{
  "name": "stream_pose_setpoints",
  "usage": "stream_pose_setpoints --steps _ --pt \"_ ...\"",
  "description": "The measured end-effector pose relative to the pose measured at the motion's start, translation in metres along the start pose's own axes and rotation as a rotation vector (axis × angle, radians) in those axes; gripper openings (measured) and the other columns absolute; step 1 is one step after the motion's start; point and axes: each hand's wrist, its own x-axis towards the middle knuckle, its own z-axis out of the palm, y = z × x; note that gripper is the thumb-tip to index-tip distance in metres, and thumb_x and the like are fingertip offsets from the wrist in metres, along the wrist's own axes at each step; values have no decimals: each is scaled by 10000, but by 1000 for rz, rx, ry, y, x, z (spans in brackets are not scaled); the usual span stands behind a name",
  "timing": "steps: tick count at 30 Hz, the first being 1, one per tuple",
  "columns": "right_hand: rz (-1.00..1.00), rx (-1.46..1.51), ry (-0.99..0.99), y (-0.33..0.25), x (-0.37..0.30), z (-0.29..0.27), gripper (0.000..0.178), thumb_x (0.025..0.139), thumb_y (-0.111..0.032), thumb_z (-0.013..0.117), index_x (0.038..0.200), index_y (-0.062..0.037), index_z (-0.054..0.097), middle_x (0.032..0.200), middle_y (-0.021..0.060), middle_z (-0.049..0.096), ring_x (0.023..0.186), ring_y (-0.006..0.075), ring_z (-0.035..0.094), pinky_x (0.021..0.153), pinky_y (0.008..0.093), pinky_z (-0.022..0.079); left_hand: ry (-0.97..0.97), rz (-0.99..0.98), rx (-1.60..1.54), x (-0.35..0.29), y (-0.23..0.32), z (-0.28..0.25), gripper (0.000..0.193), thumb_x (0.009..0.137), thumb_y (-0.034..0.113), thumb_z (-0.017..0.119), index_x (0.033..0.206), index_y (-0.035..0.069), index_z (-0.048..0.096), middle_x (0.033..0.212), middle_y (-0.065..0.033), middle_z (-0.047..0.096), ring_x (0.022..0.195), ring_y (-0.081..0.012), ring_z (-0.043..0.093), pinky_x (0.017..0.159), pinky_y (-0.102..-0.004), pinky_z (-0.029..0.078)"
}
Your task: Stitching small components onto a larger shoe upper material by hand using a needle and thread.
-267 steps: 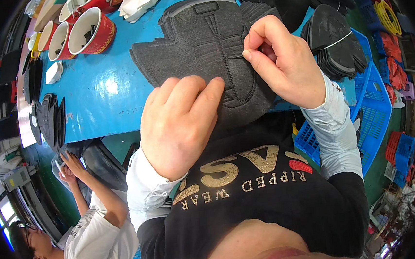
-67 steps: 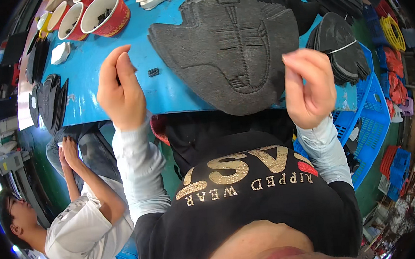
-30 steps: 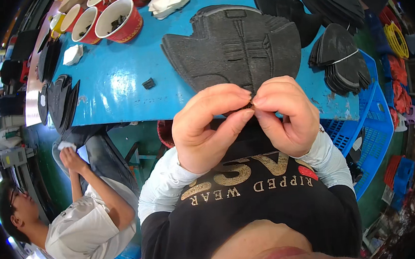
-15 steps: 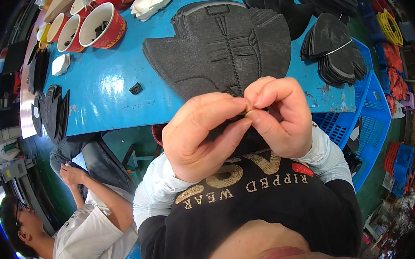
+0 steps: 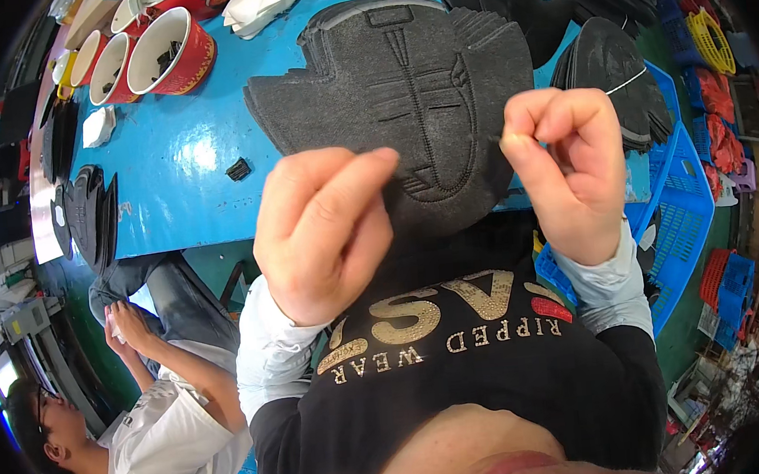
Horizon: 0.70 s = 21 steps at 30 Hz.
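My left hand [image 5: 321, 233] is raised above the near edge of the blue table [image 5: 185, 203], its fingers curled and the thumb and forefinger pressed together. Apart from it, my right hand [image 5: 570, 168] is closed in a similar pinch. What either pinch holds, if anything, is too small to make out. Beneath and between the hands lies a stack of dark grey moulded felt sheets [image 5: 341, 93], cut to an irregular outline. Seam-like ridges run down the top sheet, and the stack reaches over the table's front edge.
Red paper tubs [image 5: 199, 68] with small black pieces stand far left beside folded white paper [image 5: 261, 6]. A small black piece [image 5: 238, 169] lies on the table. Tied black sheets [image 5: 607, 63] are at right, above blue crates [image 5: 678, 240]. A co-worker [image 5: 171, 414] sits at left.
My hands have come apart from a fingertip-to-fingertip pinch: the left moved left, the right moved right and up. More of the felt stack shows between them.
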Motion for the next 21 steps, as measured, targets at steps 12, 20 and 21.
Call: stream_pose_setpoints --steps 12,20,21 --pt "-278 -378 -49 25 28 22 284 793 133 646 972 -29 497 908 124 619 768 279 642 676 338 521 -256 69 460 18 -6 -1 448 647 -13 706 1089 57 686 892 -50 586 792 -225 579 700 -344 440" --pt "-209 -290 25 32 24 20 246 840 95 650 960 -37 481 915 118 630 775 225 642 691 301 519 -335 59 590 24 6 5 459 650 -20 698 1103 51 679 907 -60 600 809 -230 589 709 -352 462" --pt "-165 -183 72 32 23 19 233 857 79 652 962 -39 481 926 116 636 782 205 644 697 292 518 -331 42 575 23 4 5 458 655 -29 694 1106 47 677 911 -67 604 811 -239 591 712 -357 466"
